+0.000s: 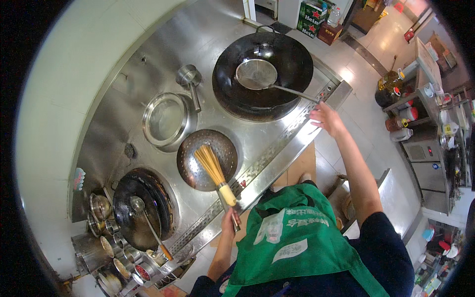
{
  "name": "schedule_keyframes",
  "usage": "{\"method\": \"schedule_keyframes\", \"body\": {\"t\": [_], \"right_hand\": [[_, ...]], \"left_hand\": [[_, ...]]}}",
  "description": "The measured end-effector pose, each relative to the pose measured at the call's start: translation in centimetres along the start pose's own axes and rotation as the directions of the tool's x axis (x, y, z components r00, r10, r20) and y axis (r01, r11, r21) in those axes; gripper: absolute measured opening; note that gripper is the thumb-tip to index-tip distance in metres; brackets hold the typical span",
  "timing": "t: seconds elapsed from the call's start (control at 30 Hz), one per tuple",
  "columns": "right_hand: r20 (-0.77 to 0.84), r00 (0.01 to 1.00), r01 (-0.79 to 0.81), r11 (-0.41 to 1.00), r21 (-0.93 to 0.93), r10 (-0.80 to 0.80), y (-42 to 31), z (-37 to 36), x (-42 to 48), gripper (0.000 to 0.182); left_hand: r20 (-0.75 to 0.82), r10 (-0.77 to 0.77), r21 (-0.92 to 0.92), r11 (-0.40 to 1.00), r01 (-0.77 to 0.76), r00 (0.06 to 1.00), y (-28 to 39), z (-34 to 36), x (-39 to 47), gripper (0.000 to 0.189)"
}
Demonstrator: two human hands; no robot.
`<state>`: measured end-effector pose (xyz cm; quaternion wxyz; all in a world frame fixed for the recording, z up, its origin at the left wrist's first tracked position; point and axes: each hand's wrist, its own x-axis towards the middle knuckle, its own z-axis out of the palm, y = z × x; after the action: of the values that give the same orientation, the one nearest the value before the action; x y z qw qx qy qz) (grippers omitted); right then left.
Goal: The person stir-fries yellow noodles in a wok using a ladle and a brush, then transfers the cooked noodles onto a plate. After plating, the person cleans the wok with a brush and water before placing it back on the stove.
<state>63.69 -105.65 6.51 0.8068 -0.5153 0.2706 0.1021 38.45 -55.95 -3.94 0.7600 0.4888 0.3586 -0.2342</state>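
My left hand (231, 222) grips the metal handle of a perforated wok strainer (187, 163), whose bowl is over the steel stove top (256, 137). A bamboo wok brush (211, 163) lies bristles-first in that bowl, its pale handle above the strainer's handle. My right hand (327, 120) is at the stove's front edge, fingers spread, by the handle end of a fine-mesh skimmer (256, 74). Whether a fingertip touches that handle is unclear. The skimmer's mesh lies over a large black wok (226, 89), its handle crossing the near rim.
A smaller wok (126, 226) holds a ladle (148, 219) at left, near several seasoning containers (143, 273). A round steel basin (165, 120) and a long-handled metal pot (188, 76) stand at the back. A slotted drain channel (259, 165) runs along the front edge.
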Motion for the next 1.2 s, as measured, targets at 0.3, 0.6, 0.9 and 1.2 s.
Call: {"method": "schedule_keyframes", "body": {"t": [0.3,0.6,0.9,1.2], "right_hand": [[0.168,0.986,0.142,0.575,-0.806,-0.008,-5.2,3.0,8.6,0.027],[0.074,0.945,0.315,0.822,-0.474,-0.319,-8.0,-13.0,2.7,0.029],[0.018,0.920,0.247,0.543,-0.803,-0.391,-7.5,-26.0,6.8,0.029],[0.173,0.533,0.293,-0.011,-0.956,-0.828,-8.2,-24.9,6.8,0.035]], "left_hand": [[-0.015,0.879,0.863,0.252,-0.437,0.476,6.0,12.1,-1.8,0.033],[0.614,0.691,0.776,-0.444,-0.448,0.381,17.9,35.5,9.9,0.035],[0.660,0.663,0.747,-0.536,-0.392,0.352,16.1,40.1,12.8,0.017],[0.614,0.635,0.781,-0.402,-0.478,0.469,14.5,47.4,12.1,0.014]]}}
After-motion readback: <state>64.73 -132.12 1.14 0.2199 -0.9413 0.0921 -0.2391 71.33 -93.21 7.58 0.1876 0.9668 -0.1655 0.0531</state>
